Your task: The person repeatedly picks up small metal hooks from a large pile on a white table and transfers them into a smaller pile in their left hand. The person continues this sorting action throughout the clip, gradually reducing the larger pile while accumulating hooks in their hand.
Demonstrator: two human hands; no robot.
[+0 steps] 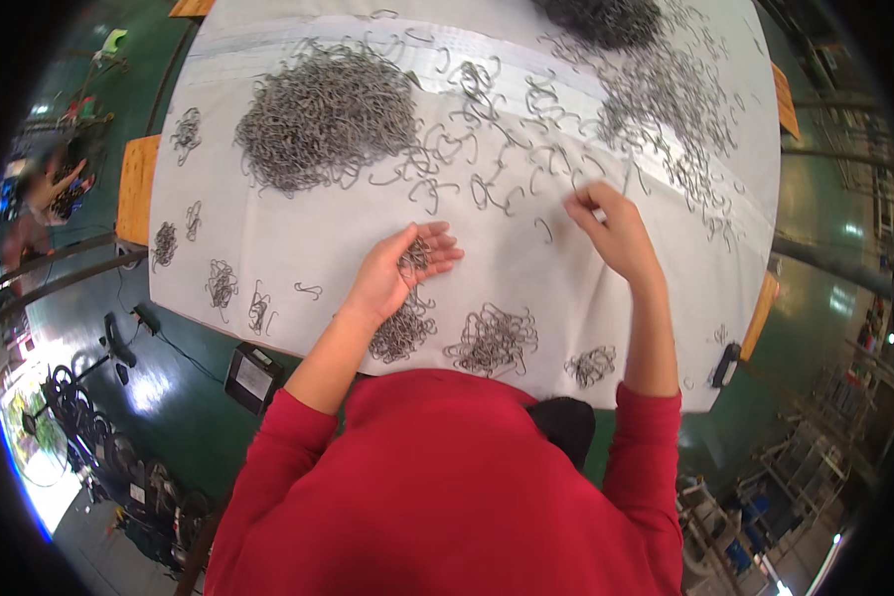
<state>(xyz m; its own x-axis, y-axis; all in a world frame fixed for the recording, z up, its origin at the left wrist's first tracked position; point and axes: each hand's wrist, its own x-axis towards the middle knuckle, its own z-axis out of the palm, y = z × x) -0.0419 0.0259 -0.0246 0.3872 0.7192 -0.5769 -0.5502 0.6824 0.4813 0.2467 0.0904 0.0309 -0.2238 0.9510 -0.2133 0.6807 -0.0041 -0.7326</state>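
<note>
My left hand (385, 276) is turned palm up over the near part of the table, cradling a bunch of small curved metal hooks (416, 255). Its fingers are extended to the right beneath them. To the right, my right hand (608, 226) has its fingertips pinched together at the edge of the scattered hooks (541, 159). Whatever that pinch holds, if anything, is too small to make out. One loose hook (543, 230) lies just left of it. Close below my left hand is a small pile of hooks (399, 336), with another pile (494, 340) to its right.
A large heap of hooks (326, 114) covers the far left of the white-covered table (546, 288); more spread over the far right, beside a dark mound (604, 18). Small clusters (222, 285) line the left edge. A black box (253, 377) stands below the table's left front edge.
</note>
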